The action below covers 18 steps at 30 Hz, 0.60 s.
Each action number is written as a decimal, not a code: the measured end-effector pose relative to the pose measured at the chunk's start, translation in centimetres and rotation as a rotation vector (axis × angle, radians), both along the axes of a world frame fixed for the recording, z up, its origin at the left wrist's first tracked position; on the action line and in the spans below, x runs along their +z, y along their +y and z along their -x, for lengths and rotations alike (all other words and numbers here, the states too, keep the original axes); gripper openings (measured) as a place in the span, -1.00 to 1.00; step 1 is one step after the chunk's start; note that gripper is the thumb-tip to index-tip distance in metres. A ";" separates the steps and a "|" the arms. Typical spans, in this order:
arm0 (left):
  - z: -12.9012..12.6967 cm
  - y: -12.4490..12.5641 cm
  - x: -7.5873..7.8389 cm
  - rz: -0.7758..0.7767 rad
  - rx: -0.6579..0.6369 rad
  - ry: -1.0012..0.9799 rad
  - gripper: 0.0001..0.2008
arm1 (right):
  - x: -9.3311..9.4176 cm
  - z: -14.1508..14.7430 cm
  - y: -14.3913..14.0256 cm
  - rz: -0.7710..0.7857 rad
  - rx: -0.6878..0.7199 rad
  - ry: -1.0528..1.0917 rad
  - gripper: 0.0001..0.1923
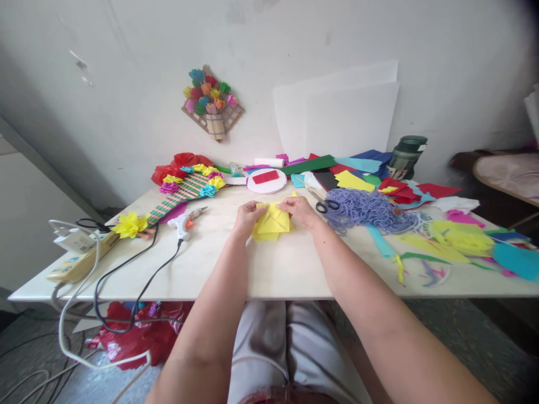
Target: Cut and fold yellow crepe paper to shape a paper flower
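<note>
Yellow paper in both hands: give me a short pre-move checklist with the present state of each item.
1. Left hand on the yellow paper: ok.
2. Right hand on the paper: ok.
3. Paper rests on the table: ok.
4. Glue gun apart from the hands: ok.
5. Scissors within reach, beside the purple yarn: ok.
6. Glue gun hot or not: cannot tell.

On the pale wooden table (278,269), the left hand (248,216) and the right hand (301,210) both pinch a folded yellow paper sheet (272,224), with a white glue gun (185,221) near the left and black-handled scissors (326,205) beside purple yarn (370,210) on the right.
</note>
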State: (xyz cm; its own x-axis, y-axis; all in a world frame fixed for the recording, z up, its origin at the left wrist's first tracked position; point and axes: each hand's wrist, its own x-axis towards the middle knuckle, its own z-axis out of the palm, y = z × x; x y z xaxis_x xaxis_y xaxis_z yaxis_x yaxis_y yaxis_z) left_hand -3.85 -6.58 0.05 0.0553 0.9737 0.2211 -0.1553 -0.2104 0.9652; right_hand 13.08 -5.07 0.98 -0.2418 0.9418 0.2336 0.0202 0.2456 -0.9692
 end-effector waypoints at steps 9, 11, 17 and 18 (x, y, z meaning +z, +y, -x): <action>-0.6 -0.7 0.6 0.008 -0.049 0.042 -0.70 | -0.2 0.2 0.0 -0.034 0.019 0.002 -0.77; -0.6 -0.7 0.5 0.017 -0.061 0.035 -0.69 | -0.3 0.2 0.0 -0.058 0.012 -0.006 -0.79; -0.4 -0.7 0.5 0.006 -0.077 0.045 -0.65 | 0.0 0.5 -0.3 -0.095 -0.011 -0.003 -0.80; -0.3 -0.7 0.5 -0.007 -0.061 0.063 -0.67 | 0.1 0.5 -0.4 -0.099 -0.016 -0.005 -0.80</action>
State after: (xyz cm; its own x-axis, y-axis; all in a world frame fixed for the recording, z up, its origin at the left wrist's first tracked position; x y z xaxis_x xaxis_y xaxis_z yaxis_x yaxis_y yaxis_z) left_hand -3.53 -7.28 0.57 0.1284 0.9664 0.2225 -0.1067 -0.2096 0.9720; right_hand 12.54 -5.43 1.09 -0.2288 0.9177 0.3247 0.0300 0.3400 -0.9399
